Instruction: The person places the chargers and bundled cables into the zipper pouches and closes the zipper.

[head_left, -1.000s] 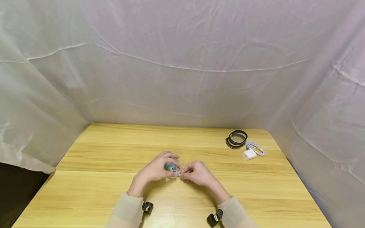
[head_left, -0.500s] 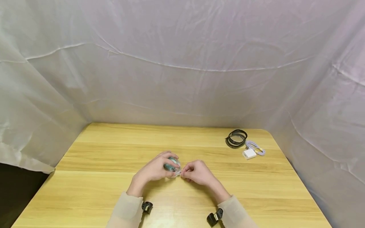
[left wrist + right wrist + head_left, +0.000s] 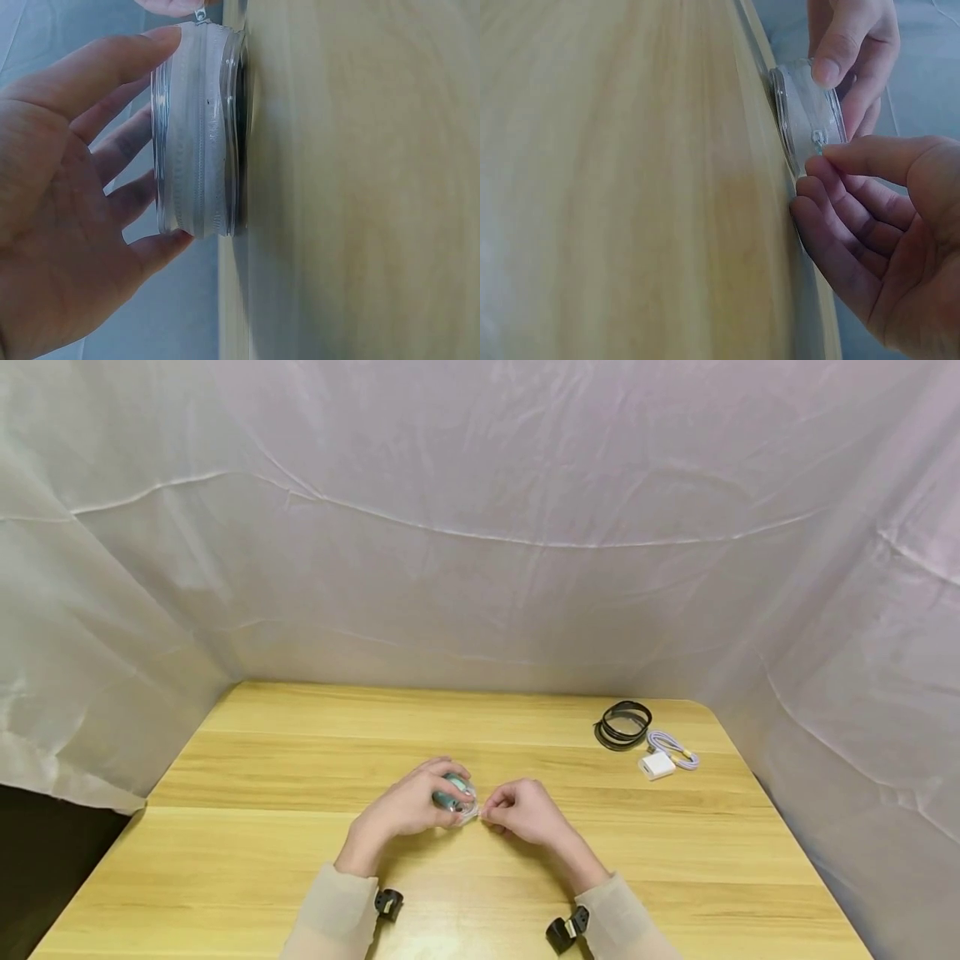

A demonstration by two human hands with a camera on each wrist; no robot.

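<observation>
A small round clear pouch (image 3: 199,135) with a white zipper band round its side sits on the table. Something teal (image 3: 447,799) shows in it in the head view; its kind is unclear. My left hand (image 3: 408,802) grips the pouch from the left, thumb on the near side and fingers round the far side. At the pouch's right edge, my right hand (image 3: 527,814) pinches the small metal zipper pull (image 3: 819,140) between thumb and index finger. The other right fingers curl loosely below. Part of the pouch is hidden by the left hand.
At the back right of the wooden table (image 3: 262,843) lie a coiled black cable (image 3: 618,742), a coiled lilac cable (image 3: 678,748) and a white charger plug (image 3: 657,766). Pale sheeting (image 3: 480,593) hangs behind the table and along its sides.
My right hand has shifted slightly right and away from me, with the zipper pull between its fingertips. The left hand stays in place on the pouch.
</observation>
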